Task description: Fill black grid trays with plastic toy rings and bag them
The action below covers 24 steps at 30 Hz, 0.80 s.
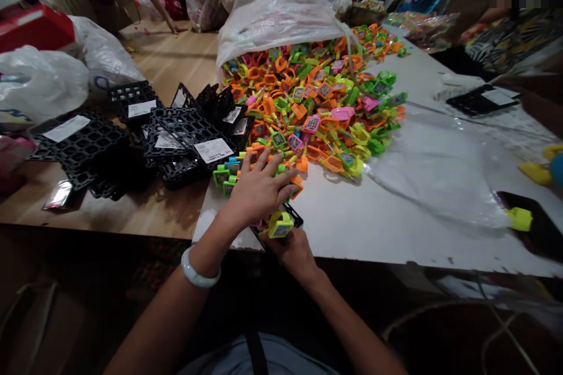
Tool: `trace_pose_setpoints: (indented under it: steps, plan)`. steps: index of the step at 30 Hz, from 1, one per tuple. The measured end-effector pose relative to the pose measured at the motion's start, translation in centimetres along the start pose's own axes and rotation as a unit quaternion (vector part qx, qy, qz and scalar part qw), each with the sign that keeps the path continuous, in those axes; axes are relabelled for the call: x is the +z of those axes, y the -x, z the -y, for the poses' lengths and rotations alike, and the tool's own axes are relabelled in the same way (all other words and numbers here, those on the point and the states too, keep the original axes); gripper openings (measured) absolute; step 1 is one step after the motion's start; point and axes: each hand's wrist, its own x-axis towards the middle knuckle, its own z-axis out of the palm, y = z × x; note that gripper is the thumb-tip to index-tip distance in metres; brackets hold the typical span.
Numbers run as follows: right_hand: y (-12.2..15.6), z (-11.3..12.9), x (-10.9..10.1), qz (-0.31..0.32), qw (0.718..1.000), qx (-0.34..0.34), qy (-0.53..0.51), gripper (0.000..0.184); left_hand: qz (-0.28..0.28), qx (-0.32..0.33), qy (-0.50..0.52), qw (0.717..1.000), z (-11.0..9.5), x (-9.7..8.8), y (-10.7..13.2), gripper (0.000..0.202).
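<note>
My left hand [259, 187], with a pale bangle [193, 269] on its wrist, lies palm down with fingers spread over the near edge of a heap of bright plastic toy watches [303, 105]. Close to the table's front edge, my right hand [297, 255] grips a black plastic tray [293, 215] from below and the side. A yellow-green toy watch [280, 225] sits on this tray, just above my right fingers. Most of the tray is hidden by my hands and the watches. Several green and blue watches [222, 176] lie left of my left fingers.
Black lattice trays with white labels [189, 135] are piled on the left. The heap spills from a big white plastic bag [281, 6]. A clear bag [440, 170] and a dark phone [539, 228] lie to the right. Another person's hand [175, 28] rests on the far table.
</note>
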Motion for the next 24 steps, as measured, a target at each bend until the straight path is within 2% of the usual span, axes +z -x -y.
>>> trace_pose_setpoints:
  steps: [3,6,8,10,12,14,15,17,18,19,20,22,24]
  plan:
    - [-0.1,-0.2,0.4,-0.002,0.997,-0.026,0.071,0.02,-0.003,0.003,0.005,1.0,0.2,0.2,-0.1,0.048]
    - [-0.3,0.0,1.5,-0.004,0.986,-0.055,0.159,0.038,-0.001,0.003,0.009,1.0,0.2,0.0,-0.1,0.047]
    - [-0.3,0.4,1.9,-0.006,0.981,-0.055,0.183,0.045,0.001,0.005,0.01,1.0,0.1,-0.3,0.0,0.049]
    - [-0.3,1.0,1.3,0.01,0.984,-0.044,0.174,0.042,-0.004,-0.002,0.007,1.0,0.0,-0.5,0.4,0.053]
    - [-0.4,1.4,-0.6,0.055,0.989,-0.039,0.133,0.032,-0.018,-0.012,-0.001,1.0,0.1,-0.5,1.0,0.056]
    - [-1.3,1.6,-3.6,0.075,0.992,-0.037,0.097,0.022,-0.03,-0.012,-0.004,0.999,0.2,-0.3,1.5,0.054]
    - [-2.1,1.5,-5.3,0.051,0.993,-0.036,0.099,0.019,-0.033,-0.008,-0.003,0.999,0.3,-0.2,1.7,0.052]
    - [-4.9,1.0,-8.6,-0.081,0.984,-0.03,0.158,0.02,-0.033,-0.001,-0.002,0.999,0.4,0.0,1.7,0.05]
    - [-6.6,0.6,-9.9,-0.154,0.965,-0.044,0.209,0.024,-0.033,-0.001,-0.002,0.999,0.5,0.1,1.6,0.05]
    - [-8.4,0.1,-10.8,-0.193,0.946,-0.06,0.254,0.031,-0.033,-0.002,-0.003,0.999,0.5,0.2,1.4,0.049]
    - [-10.2,-0.4,-11.5,-0.203,0.932,-0.075,0.29,0.035,-0.033,-0.004,-0.004,0.999,0.5,0.3,1.3,0.049]
    - [-13.1,-1.1,-12.0,-0.174,0.921,-0.105,0.331,0.04,-0.033,-0.007,-0.007,0.999,0.6,0.4,1.0,0.048]
    - [-14.5,-1.6,-11.8,-0.126,0.92,-0.13,0.347,0.038,-0.032,-0.006,-0.008,0.999,0.7,0.4,1.0,0.047]
